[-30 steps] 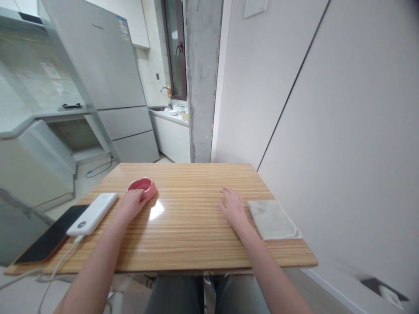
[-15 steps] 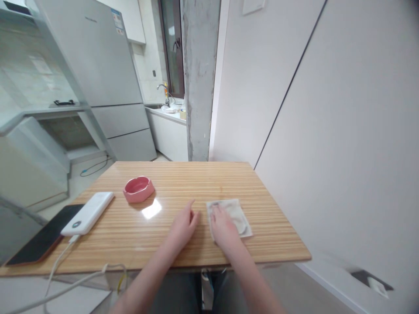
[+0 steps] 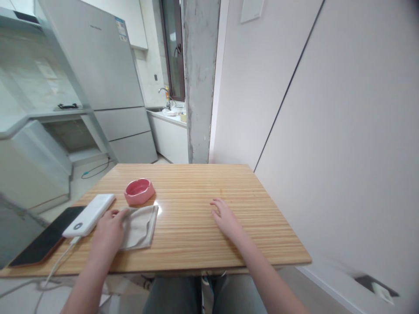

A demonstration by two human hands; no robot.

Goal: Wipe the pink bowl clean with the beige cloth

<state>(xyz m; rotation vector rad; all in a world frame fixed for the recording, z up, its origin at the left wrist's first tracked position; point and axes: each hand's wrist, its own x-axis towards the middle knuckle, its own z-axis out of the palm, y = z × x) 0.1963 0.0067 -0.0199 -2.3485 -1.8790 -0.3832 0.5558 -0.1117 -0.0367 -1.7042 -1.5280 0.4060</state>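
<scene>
A folded greyish-white cloth [image 3: 139, 229] lies on the left part of the wooden table, just in front of the pink ashtray [image 3: 140, 192]. My left hand [image 3: 109, 229] is at the cloth's left edge, its thumb over the near-left corner area and the other fingers curled, gripping it; part of that edge is hidden beneath the hand. On the right side of the table, my right hand [image 3: 225, 216] hovers or rests with fingers apart and holds nothing. I cannot tell whether it touches the tabletop.
Left of my left hand, a white power bank [image 3: 89, 216] with a plugged-in cable [image 3: 62, 259] lies partly over a dark flat pad [image 3: 42, 244]. The wooden table [image 3: 196, 183] meets a white wall at its right. A fridge [image 3: 98, 65] stands beyond.
The cloth has gone from under my right hand to the table's left side, where my left hand now grips it. My right hand has let go and stays on the right.
</scene>
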